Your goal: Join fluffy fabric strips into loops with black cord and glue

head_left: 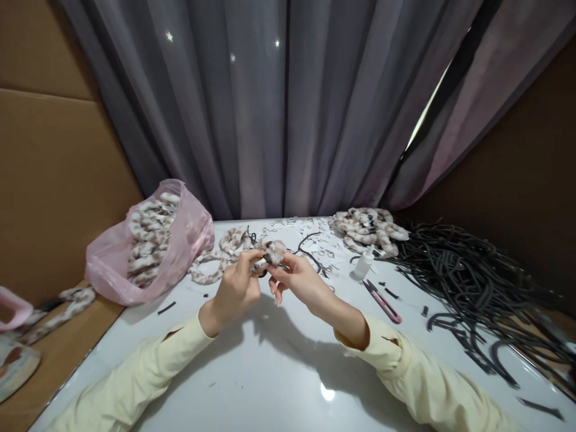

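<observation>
Above the white table, a brown-and-white furry tube [275,252] is held up between my two hands, with a black piece showing at its end. My left hand [234,289] pinches it from the left between thumb and fingers. From the right, the thumb and index finger of my right hand [306,283] close on its edge, while the other fingers hang curled below. More of the spotted furry tubing [209,267] lies on the table behind my left hand. My fingers partly hide the spot where fur and black piece meet.
A pink plastic bag [105,264] full of furry tubes stands at left. To the right are a furry pile [369,228], a small white bottle [363,264], pink-handled thread snips [382,301] and a heap of black cords [459,270]. Small scraps lie at the back.
</observation>
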`<state>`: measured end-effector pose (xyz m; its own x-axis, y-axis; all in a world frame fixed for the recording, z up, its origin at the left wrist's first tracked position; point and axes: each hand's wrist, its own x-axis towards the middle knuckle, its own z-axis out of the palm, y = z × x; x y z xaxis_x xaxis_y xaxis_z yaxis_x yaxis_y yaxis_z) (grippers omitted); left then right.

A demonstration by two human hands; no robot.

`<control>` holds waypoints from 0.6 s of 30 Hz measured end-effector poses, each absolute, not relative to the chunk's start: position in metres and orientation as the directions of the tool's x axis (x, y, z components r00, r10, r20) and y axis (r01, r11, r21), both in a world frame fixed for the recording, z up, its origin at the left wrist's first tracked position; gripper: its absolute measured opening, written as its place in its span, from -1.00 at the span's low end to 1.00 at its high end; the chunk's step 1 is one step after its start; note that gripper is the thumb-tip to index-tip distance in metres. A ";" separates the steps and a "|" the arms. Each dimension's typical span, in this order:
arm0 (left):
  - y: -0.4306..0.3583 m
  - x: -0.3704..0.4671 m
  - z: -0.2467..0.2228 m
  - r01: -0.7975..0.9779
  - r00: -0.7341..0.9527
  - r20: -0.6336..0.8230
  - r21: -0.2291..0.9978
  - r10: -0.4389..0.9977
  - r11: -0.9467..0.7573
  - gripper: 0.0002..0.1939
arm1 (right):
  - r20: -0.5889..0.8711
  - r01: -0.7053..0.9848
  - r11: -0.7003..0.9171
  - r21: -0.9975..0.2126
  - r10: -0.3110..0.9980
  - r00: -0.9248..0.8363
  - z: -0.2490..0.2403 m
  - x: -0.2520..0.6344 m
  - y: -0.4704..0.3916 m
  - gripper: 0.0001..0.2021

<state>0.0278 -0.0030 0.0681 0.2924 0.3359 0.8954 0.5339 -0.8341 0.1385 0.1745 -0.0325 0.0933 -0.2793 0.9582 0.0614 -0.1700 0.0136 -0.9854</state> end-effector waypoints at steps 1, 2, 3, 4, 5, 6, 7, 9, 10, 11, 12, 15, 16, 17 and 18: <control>-0.003 0.028 0.068 0.534 0.295 0.896 0.134 0.333 -0.835 -0.60 | 0.065 -0.166 0.019 -0.986 0.959 -0.277 0.093 0.175 -0.032 -0.88; -0.003 0.028 0.068 0.534 0.301 0.894 0.129 0.331 -0.835 -0.60 | 0.071 -0.167 0.026 -0.986 0.960 -0.270 0.094 0.175 -0.032 -0.87; -0.003 0.028 0.068 0.535 0.307 0.893 0.125 0.330 -0.836 -0.61 | 0.076 -0.163 0.033 -0.986 0.963 -0.260 0.094 0.175 -0.031 -0.87; -0.002 0.028 0.068 0.536 0.312 0.891 0.121 0.329 -0.835 -0.61 | 0.078 -0.153 0.041 -0.987 0.967 -0.243 0.094 0.176 -0.031 -0.87; -0.001 0.028 0.068 0.540 0.315 0.891 0.115 0.327 -0.834 -0.60 | 0.077 -0.132 0.048 -0.990 0.971 -0.225 0.094 0.176 -0.031 -0.88; 0.000 0.027 0.067 0.546 0.317 0.893 0.103 0.319 -0.832 -0.59 | 0.078 -0.102 0.058 -0.993 0.975 -0.206 0.095 0.176 -0.032 -0.89; 0.001 0.027 0.067 0.553 0.320 0.899 0.079 0.299 -0.829 -0.57 | 0.078 -0.066 0.066 -0.996 0.978 -0.196 0.096 0.177 -0.032 -0.91; 0.004 0.025 0.068 0.580 0.338 0.913 -0.011 0.229 -0.814 -0.54 | 0.064 0.019 0.070 -0.997 0.977 -0.205 0.099 0.179 -0.033 -0.93; 0.006 0.024 0.069 0.598 0.352 0.918 -0.069 0.185 -0.798 -0.54 | 0.053 0.062 0.068 -0.996 0.975 -0.216 0.101 0.180 -0.034 -0.92; 0.007 0.022 0.070 0.613 0.370 0.918 -0.127 0.141 -0.780 -0.54 | 0.045 0.106 0.071 -0.992 0.973 -0.226 0.104 0.182 -0.035 -0.92; 0.008 0.021 0.072 0.623 0.388 0.916 -0.178 0.104 -0.761 -0.55 | 0.047 0.146 0.083 -0.986 0.971 -0.235 0.107 0.185 -0.035 -0.91; 0.008 0.019 0.079 0.631 0.426 0.903 -0.255 0.053 -0.733 -0.58 | 0.070 0.260 0.145 -0.955 0.959 -0.275 0.115 0.193 -0.036 -0.90; 0.008 0.019 0.081 0.626 0.438 0.898 -0.267 0.048 -0.733 -0.59 | 0.069 0.303 0.163 -0.939 0.952 -0.299 0.117 0.195 -0.037 -0.89; 0.007 0.019 0.082 0.617 0.454 0.890 -0.279 0.044 -0.736 -0.59 | 0.063 0.349 0.181 -0.920 0.944 -0.323 0.119 0.197 -0.037 -0.88; 0.007 0.020 0.083 0.602 0.474 0.880 -0.295 0.034 -0.742 -0.60 | 0.064 0.396 0.204 -0.895 0.939 -0.338 0.120 0.199 -0.038 -0.88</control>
<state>0.0196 0.0065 0.0832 0.4736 0.0341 0.8801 0.6024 -0.7415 -0.2954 0.1988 -0.0378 0.1200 -0.3384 0.9388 0.0639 0.3963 0.2037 -0.8952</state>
